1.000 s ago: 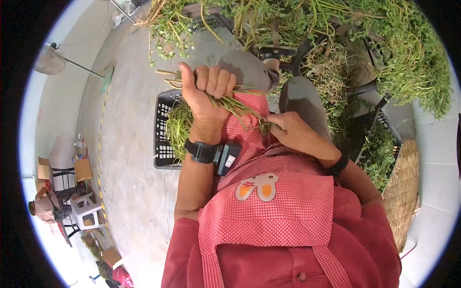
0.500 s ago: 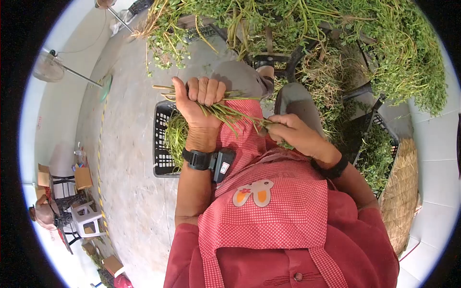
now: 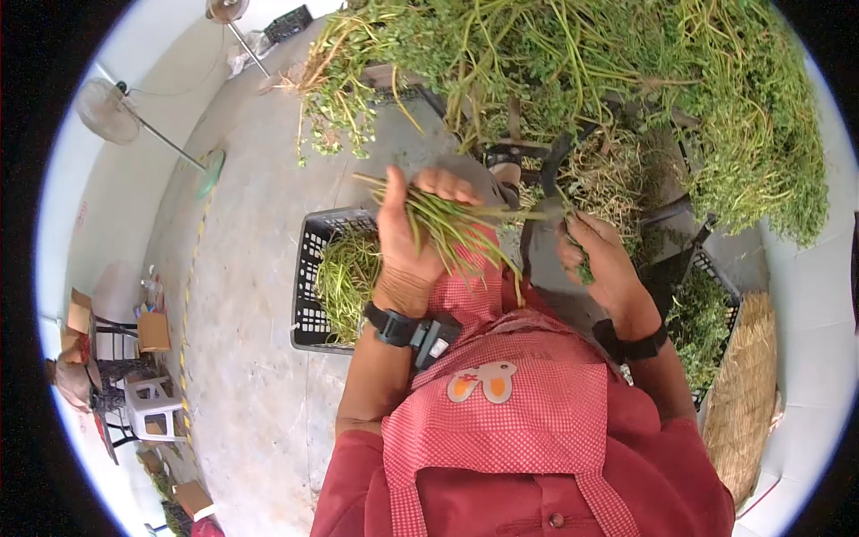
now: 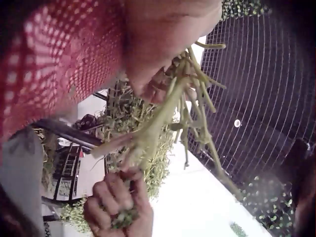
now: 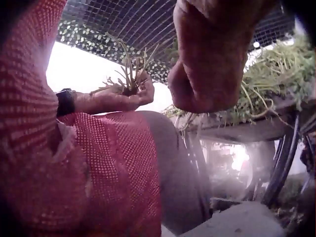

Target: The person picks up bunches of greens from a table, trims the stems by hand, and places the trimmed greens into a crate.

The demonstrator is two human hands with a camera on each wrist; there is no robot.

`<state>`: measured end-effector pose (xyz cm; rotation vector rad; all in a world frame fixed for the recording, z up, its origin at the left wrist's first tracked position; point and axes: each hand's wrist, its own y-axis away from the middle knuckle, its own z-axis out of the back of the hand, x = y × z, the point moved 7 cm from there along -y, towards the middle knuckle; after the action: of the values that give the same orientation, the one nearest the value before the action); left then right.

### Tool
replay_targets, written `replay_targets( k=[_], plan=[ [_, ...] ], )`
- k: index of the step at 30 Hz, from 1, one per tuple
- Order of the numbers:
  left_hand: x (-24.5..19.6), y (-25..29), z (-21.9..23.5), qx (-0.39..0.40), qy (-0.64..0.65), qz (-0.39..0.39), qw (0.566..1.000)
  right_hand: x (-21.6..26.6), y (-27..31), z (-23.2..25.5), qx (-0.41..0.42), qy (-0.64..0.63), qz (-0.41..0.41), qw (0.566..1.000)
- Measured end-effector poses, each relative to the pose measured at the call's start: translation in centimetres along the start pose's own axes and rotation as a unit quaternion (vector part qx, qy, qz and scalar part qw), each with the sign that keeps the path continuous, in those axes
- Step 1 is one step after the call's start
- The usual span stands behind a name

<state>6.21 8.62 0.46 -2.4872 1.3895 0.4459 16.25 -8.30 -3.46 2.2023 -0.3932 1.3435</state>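
Observation:
My left hand (image 3: 407, 242) holds a loose bundle of thin green stems (image 3: 461, 228) across the palm, thumb raised, over my lap. In the left wrist view the stem ends (image 4: 202, 94) fan out past the curled fingers. To the right, my right hand (image 3: 613, 268) grips a small sprig of green leaves (image 3: 584, 270) in its curled fingers. A gap separates it from the left hand, and some long stem tips reach toward it. The right wrist view has its fist large in the foreground, the sprig hidden.
A black plastic crate (image 3: 306, 309) of stems (image 3: 344, 273) stands on the floor at left. Leafy greens (image 3: 573, 63) are heaped on a rack in front, with dry stalks (image 3: 617, 170) below. At right are another crate of leaves (image 3: 702, 331) and a straw mat (image 3: 743, 385).
My right hand has pulled away from the bundle toward the right, carrying the leafy sprig. The left hand's fingers have loosened and the stems have spread. The head view has shifted.

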Motion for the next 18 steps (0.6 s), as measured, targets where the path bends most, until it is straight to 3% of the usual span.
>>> replay_targets(
  k=[1, 2, 6, 8, 10, 11, 13, 14, 16, 18],
  plan=[
    [0.5, -0.1, -0.8, 0.067, 0.03, 0.032, 0.997, 0.8, 0.3, -0.3, -0.029, 0.019, 0.015, 0.999],
    [0.6, -0.1, -0.7, 0.068, 0.029, 0.029, 0.997, 1.3, 0.5, -0.6, -0.027, 0.02, 0.015, 0.999],
    [1.8, -0.3, -0.2, 0.053, 0.026, 0.052, 0.997, 4.4, 1.4, -0.4, -0.046, 0.041, 0.124, 0.99],
    [2.3, -0.2, 0.7, -0.001, 0.027, 0.063, 0.998, 6.0, 2.3, -0.8, -0.056, 0.04, 0.164, 0.984],
    [2.8, -0.5, 0.2, 0.033, 0.039, 0.065, 0.997, 7.5, 3.5, -1.7, -0.1, 0.121, 0.22, 0.963],
    [3.0, -0.5, 0.1, -0.005, 0.028, 0.064, 0.998, 7.3, 3.6, -2.3, -0.102, 0.122, 0.22, 0.963],
    [3.2, -0.5, 0.3, -0.044, 0.019, 0.066, 0.997, 7.3, 3.8, -5.0, -0.049, 0.282, 0.277, 0.917],
    [3.2, -0.5, 0.0, -0.021, 0.044, 0.069, 0.996, 6.6, 3.9, -4.8, -0.051, 0.282, 0.272, 0.919],
    [2.8, -0.7, 0.0, -0.007, 0.073, 0.077, 0.994, 2.8, 2.9, -4.0, -0.003, 0.198, 0.161, 0.967],
    [0.3, -0.5, 0.3, -0.026, 0.005, 0.013, 1.0, 0.5, 2.4, -1.7, -0.026, 0.236, 0.149, 0.96]
  ],
)
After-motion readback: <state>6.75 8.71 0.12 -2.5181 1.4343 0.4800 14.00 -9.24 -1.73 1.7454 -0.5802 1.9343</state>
